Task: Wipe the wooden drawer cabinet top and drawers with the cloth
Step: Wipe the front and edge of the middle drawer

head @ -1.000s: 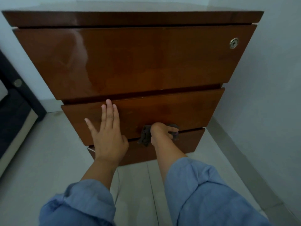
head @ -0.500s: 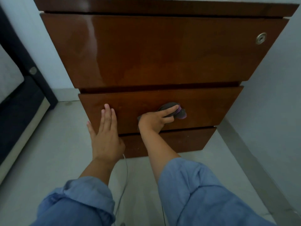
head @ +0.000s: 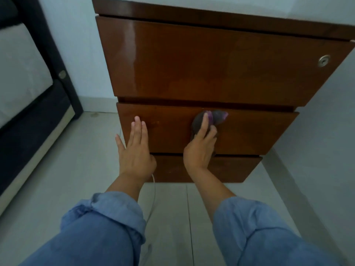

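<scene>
At 9 o'clock a dark bed frame (head: 63, 70) with a pale mattress (head: 21, 70) runs off the left edge; only part of it is seen. A round metal fitting (head: 61, 74) sits on the frame's post.

At 12 o'clock stands the wooden drawer cabinet (head: 201, 14), its top cut off by the upper edge. It carries 3 drawers, all closed, so their contents cannot be seen. The top drawer (head: 211, 64) is the tallest and bears a round metal lock (head: 323, 60) at 2 o'clock. The middle drawer (head: 249, 131) sits below it, and the bottom drawer (head: 230, 167) lowest, partly hidden behind both wrists.

The left hand (head: 134, 150) lies flat with fingers straight and together, holding nothing, pressed on the left end of the middle drawer's front, thumb spread past the drawer's edge. A thin pale cable (head: 153, 196) runs along the floor (head: 57, 179) from below this hand toward 6 o'clock; its ends are hidden.

The right hand (head: 201, 146) presses the cloth (head: 217, 117) against the middle drawer's front, near centre and close to its upper edge. Fingers lie extended over the cloth. The cloth is dark with purple edging, bunched; its long axis runs from 7 o'clock up to 1 o'clock, the free end pointing toward 2 o'clock. Its lower part is hidden under the palm.

Rolled blue sleeves (head: 259, 227) cover both forearms at 6 o'clock. A pale wall (head: 326, 150) fills 3 o'clock.
</scene>
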